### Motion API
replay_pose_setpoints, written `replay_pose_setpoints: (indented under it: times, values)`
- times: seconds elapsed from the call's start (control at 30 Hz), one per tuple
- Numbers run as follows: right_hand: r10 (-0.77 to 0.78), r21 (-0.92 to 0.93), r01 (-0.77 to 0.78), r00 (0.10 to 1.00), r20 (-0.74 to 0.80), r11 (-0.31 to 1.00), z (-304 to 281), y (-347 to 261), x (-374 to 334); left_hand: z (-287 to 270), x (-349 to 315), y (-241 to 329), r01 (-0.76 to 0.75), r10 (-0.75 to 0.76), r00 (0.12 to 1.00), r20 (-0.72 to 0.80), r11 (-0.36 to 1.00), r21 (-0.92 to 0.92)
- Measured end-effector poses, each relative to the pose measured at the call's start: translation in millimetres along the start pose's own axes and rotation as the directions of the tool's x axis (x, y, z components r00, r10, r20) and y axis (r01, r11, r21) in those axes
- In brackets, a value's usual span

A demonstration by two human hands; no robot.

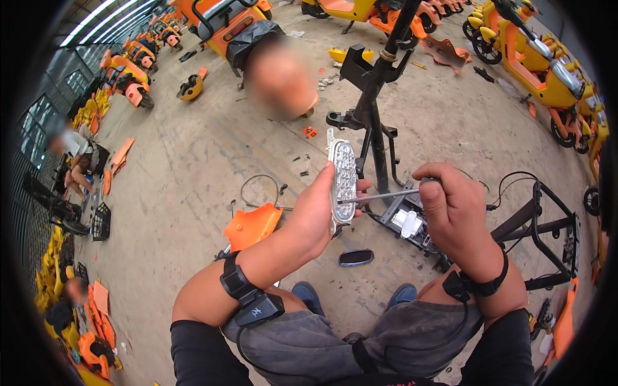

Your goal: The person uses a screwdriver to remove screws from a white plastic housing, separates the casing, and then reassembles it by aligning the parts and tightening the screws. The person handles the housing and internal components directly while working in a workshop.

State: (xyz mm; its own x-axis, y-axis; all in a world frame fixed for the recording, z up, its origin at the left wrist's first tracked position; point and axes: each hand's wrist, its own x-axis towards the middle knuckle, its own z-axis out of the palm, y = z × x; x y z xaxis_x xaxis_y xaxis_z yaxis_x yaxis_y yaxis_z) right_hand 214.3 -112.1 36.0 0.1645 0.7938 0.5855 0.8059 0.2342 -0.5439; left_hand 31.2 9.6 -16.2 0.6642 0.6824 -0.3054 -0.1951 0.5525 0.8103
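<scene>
My left hand (pixel 313 209) grips a long oval lamp (pixel 346 172) with a clear, faceted front, held upright before me. In my right hand (pixel 450 209) is a screwdriver (pixel 393 196); the fist wraps its handle and hides most of it. The metal shaft points left, its tip at the lamp's lower front. Below and behind my right hand, a grey part with a small white oval piece (pixel 408 224) sits on the black scooter frame (pixel 376 128). An oval black-rimmed part (pixel 356 257) lies on the floor between my feet.
Left of my left forearm lies an orange panel (pixel 253 226). A black tube frame (pixel 544 225) stands at the right. Yellow scooters (pixel 524 58) line the far right, orange ones (pixel 132 80) the far left. Two people (pixel 80 151) work at the left among loose panels and a black crate (pixel 101 222).
</scene>
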Motion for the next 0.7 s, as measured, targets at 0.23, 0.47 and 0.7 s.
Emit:
replay_pose_setpoints:
  times: [0.23,0.47,0.7]
  values:
    - [-0.078,-0.05,0.081,0.994,0.075,0.995,-4.4,-4.4,0.2,2.7,-4.0,-1.6,0.035,-0.028,0.997,-0.07,0.995,0.092]
    - [-0.449,0.073,0.444,0.864,0.227,0.893,-13.5,-2.3,9.1,1.0,-6.6,0.6,0.148,-0.145,0.987,-0.074,0.988,0.046]
    - [-0.1,0.104,0.083,0.98,0.171,0.991,-4.2,-2.9,-4.0,-3.5,-5.0,3.2,0.161,-0.16,0.987,-0.029,0.986,0.035]
